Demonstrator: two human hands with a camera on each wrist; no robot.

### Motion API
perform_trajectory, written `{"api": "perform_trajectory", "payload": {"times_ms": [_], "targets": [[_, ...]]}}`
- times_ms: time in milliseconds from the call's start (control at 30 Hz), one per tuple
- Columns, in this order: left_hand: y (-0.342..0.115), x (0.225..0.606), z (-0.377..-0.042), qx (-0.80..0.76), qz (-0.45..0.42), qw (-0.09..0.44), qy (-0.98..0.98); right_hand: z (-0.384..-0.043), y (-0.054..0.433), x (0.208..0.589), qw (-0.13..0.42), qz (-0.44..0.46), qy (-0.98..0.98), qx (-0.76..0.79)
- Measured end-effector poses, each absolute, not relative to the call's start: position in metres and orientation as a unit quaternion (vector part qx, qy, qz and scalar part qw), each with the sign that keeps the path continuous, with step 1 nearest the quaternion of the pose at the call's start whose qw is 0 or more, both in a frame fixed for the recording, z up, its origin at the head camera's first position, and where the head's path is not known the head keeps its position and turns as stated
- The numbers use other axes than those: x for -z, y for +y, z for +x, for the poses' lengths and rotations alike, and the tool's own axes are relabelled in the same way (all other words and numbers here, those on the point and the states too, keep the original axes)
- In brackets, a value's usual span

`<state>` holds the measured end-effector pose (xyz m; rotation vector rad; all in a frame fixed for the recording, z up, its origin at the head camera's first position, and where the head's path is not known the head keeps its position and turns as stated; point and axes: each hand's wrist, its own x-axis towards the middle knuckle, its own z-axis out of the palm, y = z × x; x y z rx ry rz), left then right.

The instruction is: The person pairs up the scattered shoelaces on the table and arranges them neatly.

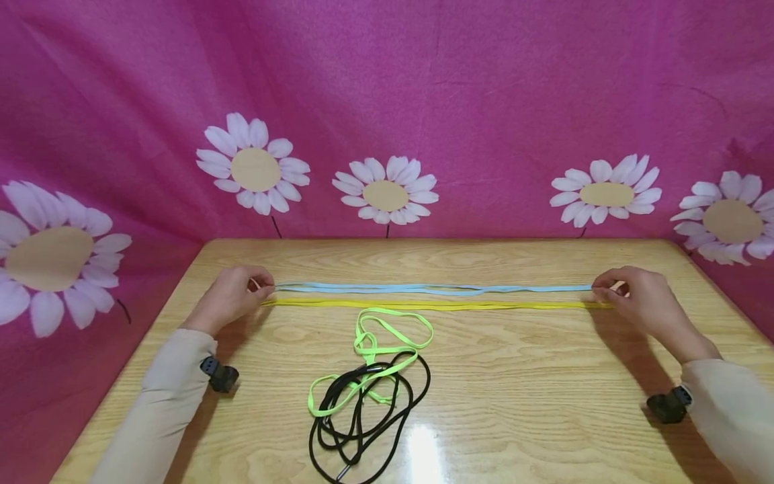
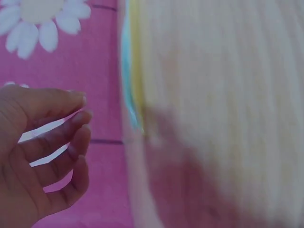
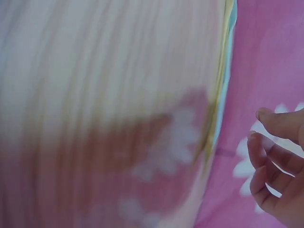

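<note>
Judging by how things lie, straightening looks about half done: the blue lace [image 1: 544,289] and the yellow lace [image 1: 423,306] stretch nearly straight from nine to three o'clock across the far part of the worktop [image 1: 514,403], yellow just on blue's six o'clock side. The green lace [image 1: 365,350] and the black cord [image 1: 334,388] seem left to deal with; they lie heaped together nearer the person, the cord mostly at green's six o'clock.

The left hand [image 1: 232,296] is by the nine o'clock ends, its grip narrow, fingers loosely bent; the right hand [image 1: 643,296] is by the three o'clock ends, its grip slightly parted. In the wrist views neither holds a lace, and the lace ends show apart from the fingertips.

Blue, yellow and green look like flat, soft woven ribbon; blue's strands spread slightly along the middle. The cord is round and springier-looking, looping widely, with a shiny, metal-looking tip [image 1: 343,472]. The worktop has glossy wood grain; twelve o'clock beyond it hangs a pink daisy-print cloth [image 1: 496,134].
</note>
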<state>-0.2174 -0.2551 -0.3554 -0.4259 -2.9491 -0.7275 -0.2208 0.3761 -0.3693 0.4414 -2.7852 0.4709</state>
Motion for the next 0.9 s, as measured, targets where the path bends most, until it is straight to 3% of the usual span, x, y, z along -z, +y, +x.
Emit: {"api": "perform_trajectory", "payload": {"times_ms": [200, 500, 633, 900], "targets": [[-0.225, 0.35, -0.209, 0.228, -0.217, 0.031, -0.948, -0.216, 0.323, 0.365, 0.156, 0.26, -0.936, -0.178], [-0.165, 0.36, -0.194, 0.217, -0.334, -0.035, -0.916, -0.188, 0.229, 0.362, 0.023, 0.392, -0.887, -0.242], [-0.151, 0.363, -0.19, 0.22, -0.343, -0.048, -0.912, -0.181, 0.192, 0.365, -0.011, 0.417, -0.876, -0.243], [-0.137, 0.371, -0.186, 0.234, -0.28, -0.06, -0.929, -0.183, 0.144, 0.372, 0.022, 0.418, -0.887, -0.194]]}}
